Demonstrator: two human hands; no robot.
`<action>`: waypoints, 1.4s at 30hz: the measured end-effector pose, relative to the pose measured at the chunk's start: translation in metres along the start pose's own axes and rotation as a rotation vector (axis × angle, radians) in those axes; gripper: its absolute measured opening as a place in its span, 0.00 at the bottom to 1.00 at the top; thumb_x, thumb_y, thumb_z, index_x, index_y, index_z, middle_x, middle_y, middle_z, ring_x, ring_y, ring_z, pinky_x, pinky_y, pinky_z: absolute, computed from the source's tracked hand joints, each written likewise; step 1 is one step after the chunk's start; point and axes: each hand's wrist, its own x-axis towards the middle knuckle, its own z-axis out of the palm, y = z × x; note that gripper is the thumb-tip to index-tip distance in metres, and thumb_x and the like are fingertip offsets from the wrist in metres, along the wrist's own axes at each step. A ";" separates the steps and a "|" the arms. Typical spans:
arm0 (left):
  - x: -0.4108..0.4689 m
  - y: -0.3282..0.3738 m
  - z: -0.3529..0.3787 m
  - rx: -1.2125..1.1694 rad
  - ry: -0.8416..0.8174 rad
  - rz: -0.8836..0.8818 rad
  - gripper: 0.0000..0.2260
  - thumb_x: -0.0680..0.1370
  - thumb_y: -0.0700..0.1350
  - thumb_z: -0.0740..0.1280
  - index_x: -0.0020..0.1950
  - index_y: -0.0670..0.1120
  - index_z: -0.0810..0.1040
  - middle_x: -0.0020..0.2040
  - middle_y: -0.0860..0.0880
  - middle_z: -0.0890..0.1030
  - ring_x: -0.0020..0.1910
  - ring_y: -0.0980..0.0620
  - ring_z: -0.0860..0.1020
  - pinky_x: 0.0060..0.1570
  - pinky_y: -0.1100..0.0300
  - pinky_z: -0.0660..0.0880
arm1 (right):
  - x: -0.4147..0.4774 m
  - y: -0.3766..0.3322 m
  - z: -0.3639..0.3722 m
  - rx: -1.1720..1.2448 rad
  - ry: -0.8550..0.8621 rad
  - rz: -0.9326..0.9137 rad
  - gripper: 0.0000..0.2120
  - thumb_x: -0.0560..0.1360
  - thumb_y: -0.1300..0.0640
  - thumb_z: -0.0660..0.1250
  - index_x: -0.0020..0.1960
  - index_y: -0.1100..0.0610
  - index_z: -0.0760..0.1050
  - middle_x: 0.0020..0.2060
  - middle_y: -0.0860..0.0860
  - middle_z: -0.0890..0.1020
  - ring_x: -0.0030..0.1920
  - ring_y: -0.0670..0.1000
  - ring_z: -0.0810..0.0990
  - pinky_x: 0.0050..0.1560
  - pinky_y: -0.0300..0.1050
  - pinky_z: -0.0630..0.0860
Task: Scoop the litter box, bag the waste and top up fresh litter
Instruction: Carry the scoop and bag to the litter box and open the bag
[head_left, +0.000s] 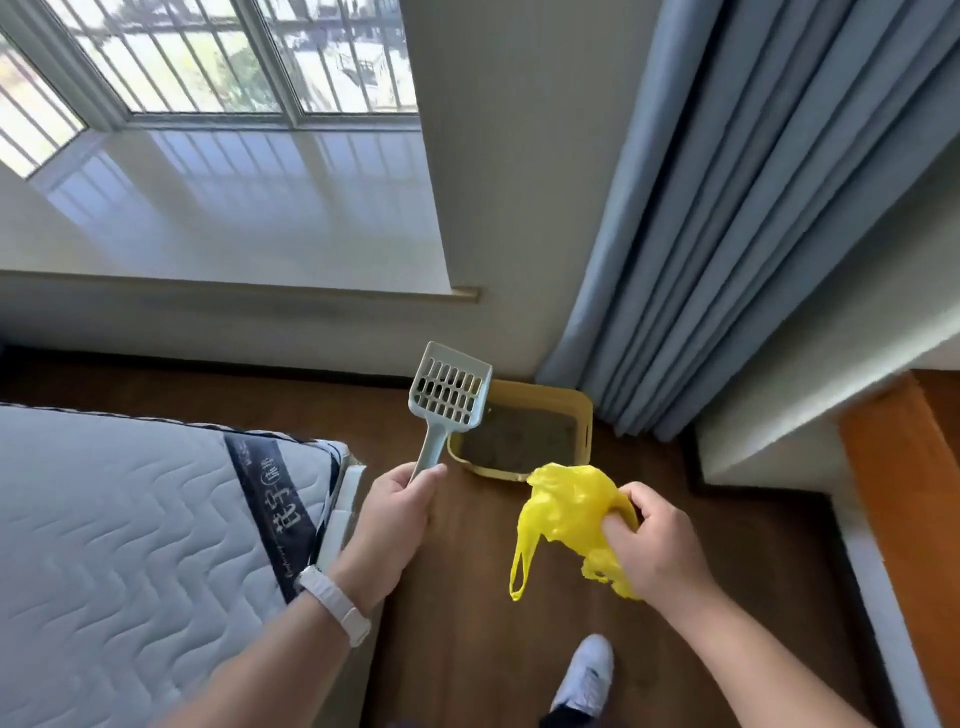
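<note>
A white shoe (584, 675) stands on the wood floor (467, 597). Above it the left grip (397, 501), a white watch (335, 603) on its wrist, is closed round the handle of a pale blue scoop (449, 397), slotted head up. The right grip (657, 540) clutches a crumpled yellow bag (563, 512), one loop hanging free. A quilted mattress (130, 519) lies to the left. Farther off, the yellow litter box (586, 421) sits on the floor in the corner, holding grey litter (519, 436), just beside the blue curtain (727, 234) and below the window sill (234, 208).
</note>
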 end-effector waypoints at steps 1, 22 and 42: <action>0.010 0.001 0.012 -0.004 0.008 0.011 0.15 0.79 0.45 0.66 0.33 0.49 0.71 0.25 0.54 0.66 0.24 0.56 0.63 0.26 0.62 0.62 | 0.015 0.008 -0.002 -0.013 -0.010 0.009 0.09 0.71 0.61 0.67 0.33 0.55 0.72 0.26 0.49 0.73 0.26 0.46 0.70 0.21 0.35 0.65; 0.259 -0.199 0.047 0.094 -0.036 -0.215 0.17 0.78 0.45 0.65 0.33 0.51 0.62 0.26 0.55 0.62 0.23 0.55 0.60 0.24 0.62 0.60 | 0.192 0.158 0.166 -0.091 0.045 0.171 0.07 0.71 0.62 0.66 0.34 0.58 0.71 0.26 0.50 0.73 0.27 0.48 0.69 0.23 0.35 0.64; 0.503 -0.508 0.132 0.186 -0.071 -0.242 0.13 0.78 0.51 0.66 0.36 0.49 0.69 0.28 0.52 0.66 0.27 0.52 0.64 0.30 0.57 0.63 | 0.380 0.383 0.339 -0.208 -0.038 -0.007 0.05 0.73 0.57 0.64 0.39 0.55 0.73 0.32 0.51 0.77 0.35 0.55 0.75 0.32 0.49 0.71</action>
